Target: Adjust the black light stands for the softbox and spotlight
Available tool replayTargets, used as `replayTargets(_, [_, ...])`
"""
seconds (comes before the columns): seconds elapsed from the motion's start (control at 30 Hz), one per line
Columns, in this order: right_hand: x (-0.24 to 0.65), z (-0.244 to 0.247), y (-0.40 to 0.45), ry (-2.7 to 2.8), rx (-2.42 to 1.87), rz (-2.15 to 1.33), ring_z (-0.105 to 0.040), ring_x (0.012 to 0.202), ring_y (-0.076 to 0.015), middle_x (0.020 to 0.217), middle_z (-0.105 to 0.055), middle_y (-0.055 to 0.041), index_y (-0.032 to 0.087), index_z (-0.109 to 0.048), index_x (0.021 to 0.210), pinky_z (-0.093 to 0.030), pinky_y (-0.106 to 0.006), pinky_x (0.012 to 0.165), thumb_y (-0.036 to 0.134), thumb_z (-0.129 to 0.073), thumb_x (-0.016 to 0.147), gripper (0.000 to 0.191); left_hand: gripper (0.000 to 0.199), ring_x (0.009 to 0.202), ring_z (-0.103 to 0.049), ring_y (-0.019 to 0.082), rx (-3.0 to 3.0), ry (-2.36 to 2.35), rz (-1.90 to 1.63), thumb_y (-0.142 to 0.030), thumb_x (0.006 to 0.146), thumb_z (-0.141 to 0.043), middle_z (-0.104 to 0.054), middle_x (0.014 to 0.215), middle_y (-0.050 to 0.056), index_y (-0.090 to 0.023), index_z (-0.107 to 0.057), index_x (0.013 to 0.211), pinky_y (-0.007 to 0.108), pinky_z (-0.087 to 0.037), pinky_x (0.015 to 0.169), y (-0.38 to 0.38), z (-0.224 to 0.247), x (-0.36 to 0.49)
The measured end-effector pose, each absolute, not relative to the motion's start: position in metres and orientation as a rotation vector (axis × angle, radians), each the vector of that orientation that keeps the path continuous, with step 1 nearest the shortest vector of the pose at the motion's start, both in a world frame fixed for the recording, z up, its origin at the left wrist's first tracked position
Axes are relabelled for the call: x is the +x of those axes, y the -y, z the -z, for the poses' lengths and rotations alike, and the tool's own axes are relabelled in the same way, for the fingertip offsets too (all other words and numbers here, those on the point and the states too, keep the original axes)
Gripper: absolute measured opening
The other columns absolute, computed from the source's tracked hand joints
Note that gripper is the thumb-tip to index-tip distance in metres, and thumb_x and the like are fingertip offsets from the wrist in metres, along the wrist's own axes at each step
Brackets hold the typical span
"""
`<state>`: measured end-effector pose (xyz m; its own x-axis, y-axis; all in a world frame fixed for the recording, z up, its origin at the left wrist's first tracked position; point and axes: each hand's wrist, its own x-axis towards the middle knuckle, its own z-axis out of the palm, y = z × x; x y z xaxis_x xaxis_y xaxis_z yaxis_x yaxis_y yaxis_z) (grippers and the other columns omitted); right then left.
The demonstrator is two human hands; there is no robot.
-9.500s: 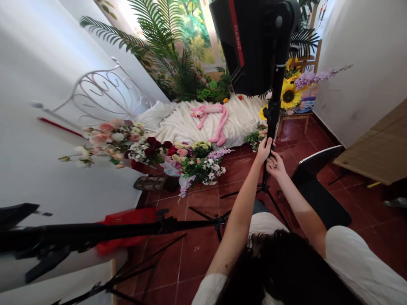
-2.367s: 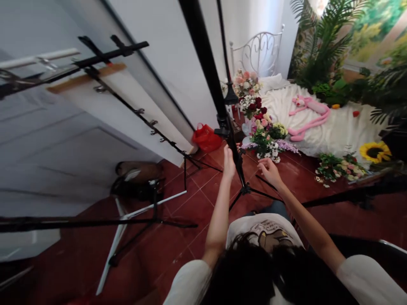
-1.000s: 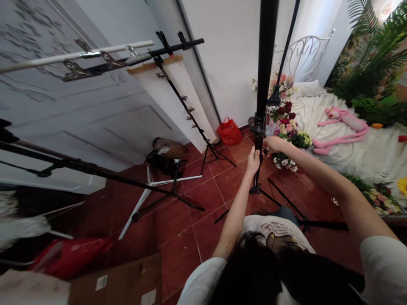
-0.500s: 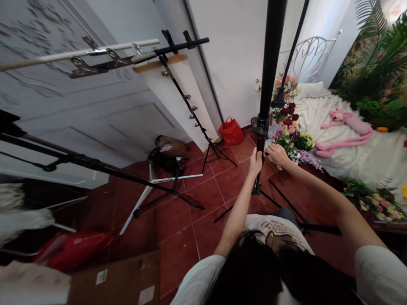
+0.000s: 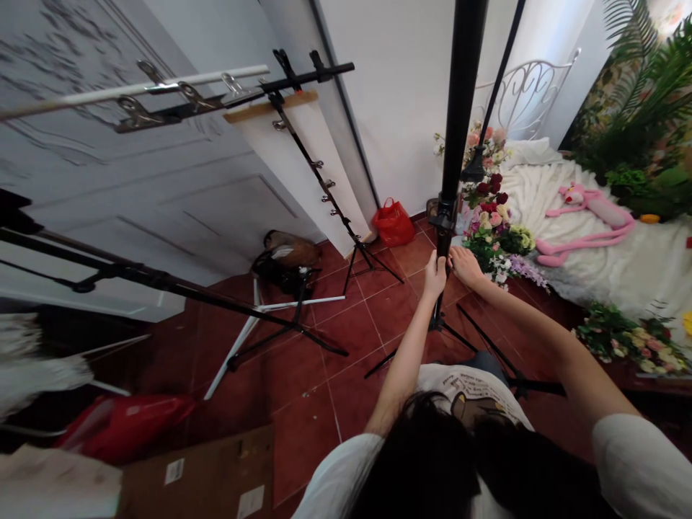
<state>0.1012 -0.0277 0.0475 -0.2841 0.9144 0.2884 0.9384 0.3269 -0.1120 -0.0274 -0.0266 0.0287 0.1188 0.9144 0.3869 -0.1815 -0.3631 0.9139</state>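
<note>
A tall black light stand [image 5: 459, 130] rises upright in front of me, with a locking collar [image 5: 444, 214] partway down. My left hand [image 5: 435, 277] is wrapped round the pole just below that collar, thumb along its near side. Against the pole's right side is my right hand [image 5: 466, 266], fingers bent and closed. What sits between those fingers is hidden; a small part of the stand there cannot be made out. The stand's legs spread on the red tiles below my hands.
To the right, artificial flowers [image 5: 489, 216] border a white-draped bed holding a pink plush toy [image 5: 600, 213]. Left stand a backdrop stand [image 5: 308, 148] with metal clips and another black stand [image 5: 135, 272]. A red bag [image 5: 393, 222], white legs and a cardboard box [image 5: 216, 472] are on the floor.
My right hand has turned slightly against the pole, and its forearm and elbow have shifted a little left. My left hand keeps its hold at the same place.
</note>
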Motion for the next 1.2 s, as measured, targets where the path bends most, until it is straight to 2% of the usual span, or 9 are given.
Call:
replayTargets(0.3, [0.120,-0.091,0.022,2.604,-1.508,-0.159,-0.059,0.103,-0.0278,0.113,-0.067,-0.0161,0.011,-0.065,0.105,-0.045,-0.035,0.092,0.008,-0.053,0.078,0.031,0.057,0.070,-0.058,0.013,1.449,-0.781,-1.433,-0.074,0.092,-0.036,-0.059,0.077,0.003,-0.020,-0.055,0.086,0.027,-0.049,0.071,0.026,-0.028,-0.028])
replayTargets(0.47, [0.119,-0.109,0.022,2.575,-1.592,-0.133,-0.063,0.106,-0.0276,0.109,-0.074,-0.0134,0.015,-0.073,0.096,-0.046,-0.036,0.091,0.006,-0.053,0.075,0.031,0.057,0.074,-0.059,0.014,1.457,-0.776,-1.442,-0.073,0.092,-0.037,-0.061,0.079,0.003,-0.020,-0.055,0.086,0.027,-0.050,0.073,0.026,-0.028,-0.028])
replayTargets(0.6, [0.118,-0.083,0.047,2.364,-1.622,-0.010,-0.064,0.115,-0.0286,0.129,-0.069,-0.0152,0.014,-0.071,0.117,-0.050,-0.042,0.099,0.010,-0.047,0.084,0.041,0.055,0.075,-0.059,0.014,1.465,-0.767,-1.428,-0.071,0.094,-0.036,-0.061,0.080,0.003,-0.020,-0.055,0.087,0.027,-0.049,0.075,0.027,-0.027,-0.029])
replayTargets(0.7, [0.120,-0.047,0.079,2.229,-1.614,0.018,-0.057,0.129,-0.0263,0.147,-0.056,-0.0155,0.015,-0.051,0.145,-0.054,-0.043,0.099,0.011,-0.045,0.086,0.060,0.057,0.073,-0.058,0.014,1.467,-0.787,-1.424,-0.073,0.093,-0.036,-0.060,0.077,0.003,-0.020,-0.056,0.085,0.027,-0.049,0.074,0.027,-0.027,-0.028])
replayTargets(0.8, [0.125,-0.015,0.104,2.274,-1.629,-0.100,-0.057,0.131,-0.0282,0.152,-0.050,-0.0170,0.018,-0.054,0.142,-0.055,-0.047,0.100,0.013,-0.050,0.082,0.060,0.057,0.071,-0.058,0.014,1.456,-0.800,-1.421,-0.074,0.092,-0.037,-0.061,0.077,0.003,-0.020,-0.056,0.085,0.027,-0.048,0.072,0.027,-0.028,-0.028])
replayTargets(0.87, [0.129,-0.005,0.110,2.275,-1.607,-0.201,-0.060,0.127,-0.0312,0.147,-0.055,-0.0182,0.020,-0.065,0.127,-0.053,-0.051,0.102,0.019,-0.056,0.083,0.045,0.058,0.070,-0.058,0.014,1.463,-0.805,-1.413,-0.074,0.092,-0.036,-0.061,0.076,0.003,-0.020,-0.057,0.084,0.026,-0.047,0.072,0.028,-0.029,-0.028])
replayTargets(0.93, [0.130,-0.009,0.107,2.131,-1.547,-0.283,-0.061,0.124,-0.0326,0.137,-0.061,-0.0193,0.020,-0.065,0.124,-0.050,-0.054,0.105,0.030,-0.061,0.086,0.039,0.058,0.070,-0.058,0.014,1.469,-0.806,-1.407,-0.073,0.093,-0.035,-0.061,0.076,0.003,-0.020,-0.057,0.084,0.026,-0.047,0.071,0.028,-0.030,-0.029])
replayTargets(1.07, [0.116,-0.057,0.084,1.709,-1.311,-0.388,-0.058,0.129,-0.0312,0.140,-0.056,-0.0185,0.021,-0.045,0.142,-0.048,-0.053,0.110,0.058,-0.070,0.082,0.075,0.059,0.072,-0.059,0.015,1.456,-0.814,-1.425,-0.074,0.091,-0.038,-0.062,0.078,0.004,-0.020,-0.060,0.085,0.028,-0.048,0.073,0.029,-0.031,-0.030])
replayTargets(1.2, [0.085,-0.121,0.052,1.589,-1.136,-0.367,-0.056,0.132,-0.0312,0.143,-0.052,-0.0164,0.025,-0.034,0.148,-0.047,-0.054,0.112,0.068,-0.075,0.075,0.094,0.061,0.069,-0.059,0.015,1.445,-0.838,-1.430,-0.075,0.089,-0.040,-0.062,0.073,0.003,-0.018,-0.063,0.089,0.028,-0.048,0.072,0.027,-0.029,-0.028])
